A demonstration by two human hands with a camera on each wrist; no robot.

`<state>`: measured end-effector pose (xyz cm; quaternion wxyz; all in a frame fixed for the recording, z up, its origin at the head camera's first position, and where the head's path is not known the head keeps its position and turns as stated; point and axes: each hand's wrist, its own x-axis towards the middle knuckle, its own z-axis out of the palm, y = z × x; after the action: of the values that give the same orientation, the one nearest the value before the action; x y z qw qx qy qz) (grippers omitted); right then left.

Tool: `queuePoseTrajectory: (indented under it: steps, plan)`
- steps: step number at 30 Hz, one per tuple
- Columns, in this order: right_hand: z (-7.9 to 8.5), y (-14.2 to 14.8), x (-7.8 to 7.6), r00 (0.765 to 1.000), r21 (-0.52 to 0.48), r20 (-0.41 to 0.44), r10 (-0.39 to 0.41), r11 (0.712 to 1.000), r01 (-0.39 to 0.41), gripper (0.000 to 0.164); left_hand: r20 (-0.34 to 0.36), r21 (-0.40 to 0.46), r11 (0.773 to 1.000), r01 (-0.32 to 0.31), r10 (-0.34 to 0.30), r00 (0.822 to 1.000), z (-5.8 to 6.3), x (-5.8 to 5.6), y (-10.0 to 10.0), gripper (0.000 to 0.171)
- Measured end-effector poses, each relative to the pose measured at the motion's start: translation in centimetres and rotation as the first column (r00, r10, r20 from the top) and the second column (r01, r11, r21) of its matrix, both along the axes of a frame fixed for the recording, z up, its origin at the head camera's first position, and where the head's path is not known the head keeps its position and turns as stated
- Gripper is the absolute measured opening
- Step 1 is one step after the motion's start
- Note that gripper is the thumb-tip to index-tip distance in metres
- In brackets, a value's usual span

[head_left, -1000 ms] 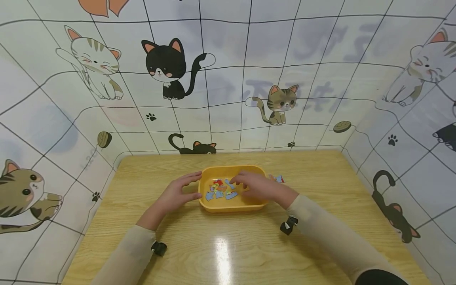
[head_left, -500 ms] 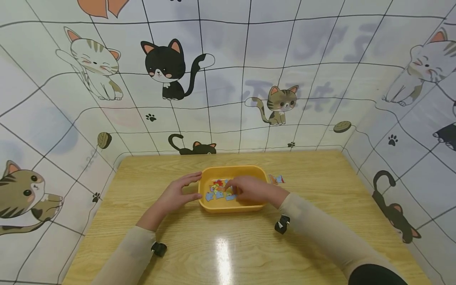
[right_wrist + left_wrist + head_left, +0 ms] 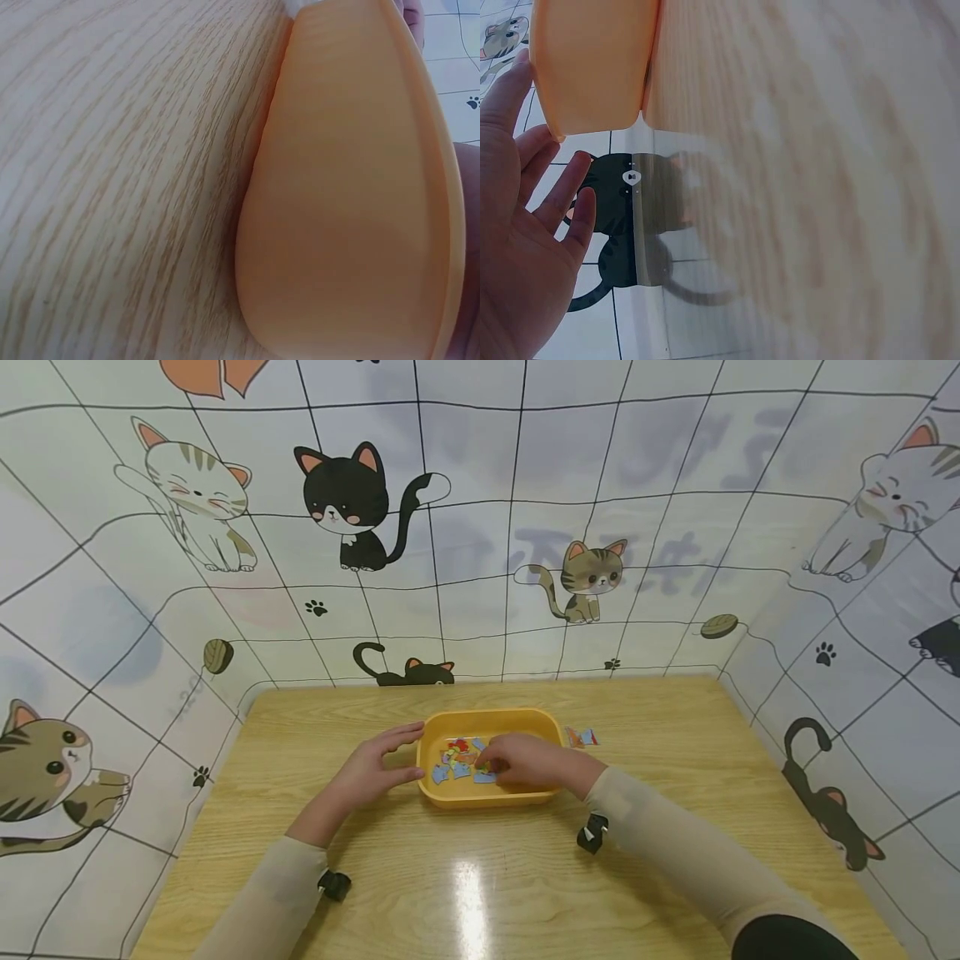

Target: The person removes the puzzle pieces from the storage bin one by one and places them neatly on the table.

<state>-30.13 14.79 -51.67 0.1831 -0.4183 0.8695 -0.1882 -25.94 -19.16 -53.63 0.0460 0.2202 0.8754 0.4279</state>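
A shallow yellow plastic tray (image 3: 491,801) sits on the table, holding several small colourful jigsaw puzzle pieces (image 3: 461,770) in its left half. My left hand (image 3: 372,768) is at the tray's left end, its fingers and thumb extended with the tips at the rim. The left wrist view shows this hand (image 3: 525,217) with spread fingers beside the tray wall (image 3: 592,67). My right hand (image 3: 528,758) reaches inside the tray, fingers bent down among the pieces; I cannot tell whether they pinch one. From the right wrist, the tray's side (image 3: 345,187) hides most of that hand.
Several more puzzle pieces (image 3: 582,737) lie on the wooden table (image 3: 420,877) just right of the tray. Behind and at both sides rise walls (image 3: 480,543) covered with a cat-print sheet.
My right hand has moved left and lower into the tray over the last second, then stayed nearly still among the pieces. My left hand and the tray have kept their places.
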Motion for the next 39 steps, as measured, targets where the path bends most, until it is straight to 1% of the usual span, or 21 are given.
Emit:
queuePoseTrajectory:
  steps: [8,13,17,21,27,33,39]
  plan:
    - [0.62,-0.04,0.36,0.999,0.004,0.045,-0.029,1.0,0.029,0.034,-0.021,-0.007,1.0,0.002,-0.002,1.0,-0.14,-0.06,0.0,0.071]
    - [0.53,-0.06,0.23,1.0,0.0,0.025,0.002,1.0,-0.002,0.034,-0.017,-0.001,1.0,0.001,-0.001,1.0,-0.08,-0.03,-0.01,0.071]
    - [0.32,-0.09,-0.01,0.999,0.003,0.014,0.029,1.0,-0.029,0.031,-0.004,-0.003,1.0,0.001,-0.001,1.0,-0.03,0.01,0.01,0.071]
    - [0.12,-0.04,-0.11,1.0,0.006,0.021,0.009,1.0,-0.009,0.031,0.005,-0.011,1.0,-0.005,0.005,1.0,0.07,0.01,0.04,0.071]
    - [0.33,0.19,0.03,0.997,0.01,0.064,-0.042,0.999,0.041,0.035,0.021,-0.011,1.0,-0.012,0.012,1.0,0.21,0.05,0.05,0.07]
    - [0.69,0.31,0.16,0.996,0.012,0.081,-0.045,0.999,0.044,0.039,0.018,-0.007,1.0,-0.009,0.009,1.0,0.05,-0.07,-0.06,0.07]
    - [0.59,0.25,0.01,0.996,0.003,0.082,-0.048,0.999,0.048,0.037,0.018,0.001,1.0,-0.008,0.008,1.0,-0.14,-0.11,-0.17,0.07]
